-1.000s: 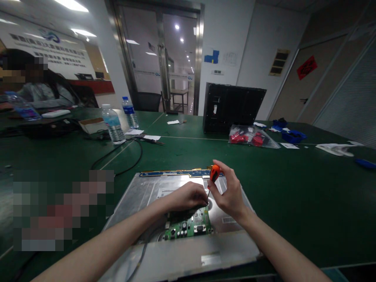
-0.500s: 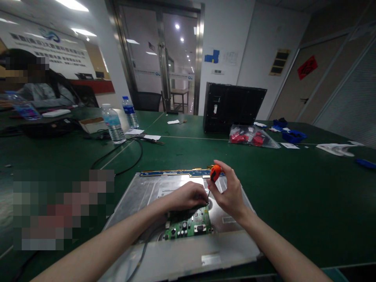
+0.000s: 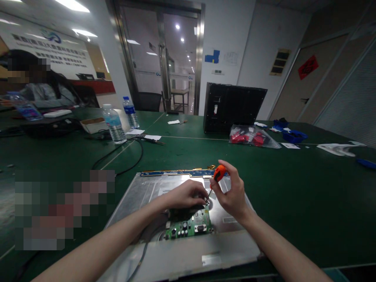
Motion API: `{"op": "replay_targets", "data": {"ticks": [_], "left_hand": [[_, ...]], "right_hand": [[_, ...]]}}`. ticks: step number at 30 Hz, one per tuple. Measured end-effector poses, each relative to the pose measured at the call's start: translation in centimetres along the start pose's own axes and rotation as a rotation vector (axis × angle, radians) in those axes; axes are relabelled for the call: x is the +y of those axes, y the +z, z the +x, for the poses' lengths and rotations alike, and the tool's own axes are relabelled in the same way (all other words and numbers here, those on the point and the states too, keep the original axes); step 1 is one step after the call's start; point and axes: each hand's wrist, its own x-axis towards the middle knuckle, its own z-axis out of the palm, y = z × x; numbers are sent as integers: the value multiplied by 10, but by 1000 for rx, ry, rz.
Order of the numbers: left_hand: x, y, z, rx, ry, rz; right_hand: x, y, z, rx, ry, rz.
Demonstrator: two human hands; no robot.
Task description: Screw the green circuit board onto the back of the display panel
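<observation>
My right hand [image 3: 233,192] is closed around the orange and black handle of a small screwdriver [image 3: 219,172]. The thin shaft slants down to the left, its tip at the upper right corner of a green circuit board [image 3: 188,225]. Beside the tip, my left hand [image 3: 188,194] has its fingers pinched close to the shaft; what they hold, if anything, is hidden. The board lies on the silvery metal back of a display panel [image 3: 132,209], with a blue circuit strip [image 3: 170,173] along the panel's far edge. A grey cable [image 3: 143,254] runs off the near side.
A black monitor [image 3: 235,107] stands at the back, with a clear bag of red parts [image 3: 254,137] before it. Water bottles [image 3: 114,124] and a black cable [image 3: 141,154] are at left. A person [image 3: 49,88] sits far left. Blue trays [image 3: 293,136] lie back right.
The screwdriver handle has tipped a little to the right with my right hand, so the shaft slants more. My left hand stays close to the tip.
</observation>
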Motion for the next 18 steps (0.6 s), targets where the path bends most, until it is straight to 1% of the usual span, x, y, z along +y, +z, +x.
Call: {"op": "replay_targets", "data": {"ticks": [3, 6, 9, 11, 13, 15, 18], "left_hand": [[-1, -11, -1, 93, -64, -26], [-7, -29, -1, 200, -174, -21], [-18, -49, -4, 235, -297, 51], [-27, -60, -8, 209, -389, 100], [-35, -69, -14, 152, -465, 126], [-39, -76, -20, 51, -500, 96], [-38, -80, -26, -83, -503, 33]], "right_hand": [[0, -2, 1, 8, 4, -12], [-1, -2, 1, 19, 17, -11], [-1, -1, 2, 24, 10, -8], [-1, -1, 2, 28, 8, -10], [-1, -1, 2, 26, 11, -10], [-1, -1, 3, 22, 13, -10], [0, -1, 2, 24, 17, -8]]}}
